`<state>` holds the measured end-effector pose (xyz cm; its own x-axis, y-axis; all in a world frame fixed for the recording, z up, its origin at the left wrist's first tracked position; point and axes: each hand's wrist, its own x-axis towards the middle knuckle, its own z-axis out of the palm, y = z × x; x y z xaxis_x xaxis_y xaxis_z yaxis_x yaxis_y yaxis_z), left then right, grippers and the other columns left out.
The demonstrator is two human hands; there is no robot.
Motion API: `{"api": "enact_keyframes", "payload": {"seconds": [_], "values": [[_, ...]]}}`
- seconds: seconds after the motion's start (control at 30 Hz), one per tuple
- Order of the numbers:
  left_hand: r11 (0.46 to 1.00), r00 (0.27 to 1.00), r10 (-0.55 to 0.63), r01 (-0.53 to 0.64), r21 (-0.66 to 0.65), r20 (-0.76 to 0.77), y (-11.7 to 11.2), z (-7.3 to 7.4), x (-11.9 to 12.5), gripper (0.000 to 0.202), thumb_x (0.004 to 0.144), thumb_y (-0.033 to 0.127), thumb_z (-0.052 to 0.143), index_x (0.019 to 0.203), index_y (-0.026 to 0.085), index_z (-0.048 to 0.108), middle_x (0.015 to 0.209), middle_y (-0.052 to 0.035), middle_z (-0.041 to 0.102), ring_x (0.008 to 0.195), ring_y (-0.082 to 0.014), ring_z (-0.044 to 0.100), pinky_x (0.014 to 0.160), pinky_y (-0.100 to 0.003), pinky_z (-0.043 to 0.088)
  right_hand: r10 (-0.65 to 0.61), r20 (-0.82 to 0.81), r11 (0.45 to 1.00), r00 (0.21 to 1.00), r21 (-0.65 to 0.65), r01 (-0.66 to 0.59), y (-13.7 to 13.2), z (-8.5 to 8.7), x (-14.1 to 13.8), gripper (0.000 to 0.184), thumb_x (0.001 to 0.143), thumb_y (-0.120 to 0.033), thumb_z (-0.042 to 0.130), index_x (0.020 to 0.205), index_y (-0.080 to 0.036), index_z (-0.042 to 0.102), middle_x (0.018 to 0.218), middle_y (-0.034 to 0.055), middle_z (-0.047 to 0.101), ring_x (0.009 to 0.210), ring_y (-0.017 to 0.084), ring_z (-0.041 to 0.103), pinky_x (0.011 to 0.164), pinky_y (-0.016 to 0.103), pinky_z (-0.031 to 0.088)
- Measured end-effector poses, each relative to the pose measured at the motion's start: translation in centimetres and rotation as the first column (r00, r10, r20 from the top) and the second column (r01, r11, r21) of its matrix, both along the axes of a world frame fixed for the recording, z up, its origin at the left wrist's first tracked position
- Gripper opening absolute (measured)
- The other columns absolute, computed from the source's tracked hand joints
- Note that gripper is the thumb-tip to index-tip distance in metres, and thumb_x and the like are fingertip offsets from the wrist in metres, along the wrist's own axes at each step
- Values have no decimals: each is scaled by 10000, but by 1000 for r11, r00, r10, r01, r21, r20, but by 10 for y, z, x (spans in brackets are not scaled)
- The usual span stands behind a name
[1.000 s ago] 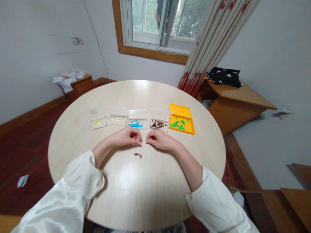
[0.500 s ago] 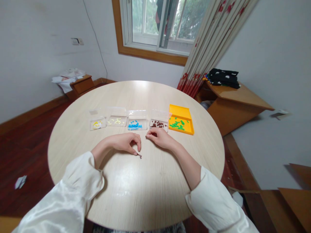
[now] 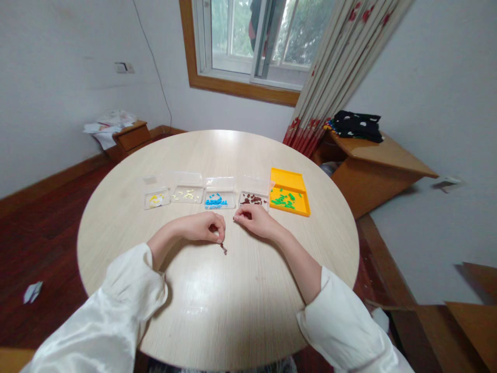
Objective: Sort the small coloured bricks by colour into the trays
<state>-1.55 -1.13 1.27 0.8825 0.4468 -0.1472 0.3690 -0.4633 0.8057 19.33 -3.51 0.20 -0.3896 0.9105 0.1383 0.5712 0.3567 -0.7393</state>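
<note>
My left hand (image 3: pixel 204 227) is closed, thumb and forefinger pinching the upper end of a short chain of small brown building blocks (image 3: pixel 224 249) just above the table. My right hand (image 3: pixel 254 219) is closed too, its fingertips pinching a tiny dark brown block (image 3: pixel 234 218). It is held just in front of a clear box of brown blocks (image 3: pixel 254 199), partly covering that box. The two hands are apart, with a narrow gap between them.
On the round wooden table (image 3: pixel 217 311) stand an open yellow case (image 3: pixel 306 207) with green pieces, a clear box of blue pieces (image 3: pixel 216 201), one of cream pieces (image 3: pixel 187 195) and one of yellow pieces (image 3: pixel 157 199). A wooden cabinet (image 3: pixel 384 166) stands to the right.
My left thumb and forefinger have closed together on the brown chain, which now hangs more steeply below them. My right hand has barely moved.
</note>
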Motion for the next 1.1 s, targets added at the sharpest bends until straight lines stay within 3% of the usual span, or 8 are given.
{"api": "enact_keyframes", "payload": {"seconds": [0.23,0.43,0.73,0.93,1.1], "values": [[1000,1000,-18,18,-24,-5,2,0,0,146,773,242,584,733,147,688,791,-38,609,747,-131,561,713,-245,423,-37,2,999,999,0,37,1,-2,0,121,786,-183,547,705,-126,616,628,-2,576,589,94,482,563,211,367],[998,999,-47,47,31,0,4,-1,-3,160,706,277,689,828,176,712,850,-33,624,737,-122,537,642,-215,389,-73,-93,997,993,-40,70,1,-2,1,109,764,-194,567,682,-131,602,632,19,624,579,105,552,570,224,428],[992,996,-94,94,85,-1,3,4,-2,116,738,203,638,814,172,719,842,-33,623,709,-108,522,645,-213,381,-94,-188,991,978,-106,75,-1,1,0,106,739,-193,584,649,-138,598,619,36,666,590,126,626,587,240,486],[1000,1000,-15,14,24,23,3,2,-1,135,754,236,615,786,153,716,812,-47,649,687,-112,531,635,-219,385,-85,-203,995,975,-58,75,0,1,1,66,714,-160,585,654,-141,606,617,20,655,593,122,631,595,238,495],[977,977,202,-195,-91,72,4,-1,3,150,745,252,612,766,130,697,701,-36,652,640,-114,536,620,-231,392,-91,-308,995,947,-64,75,4,-4,1,36,742,-186,570,736,-152,582,652,-1,629,606,120,648,615,249,513]]}}
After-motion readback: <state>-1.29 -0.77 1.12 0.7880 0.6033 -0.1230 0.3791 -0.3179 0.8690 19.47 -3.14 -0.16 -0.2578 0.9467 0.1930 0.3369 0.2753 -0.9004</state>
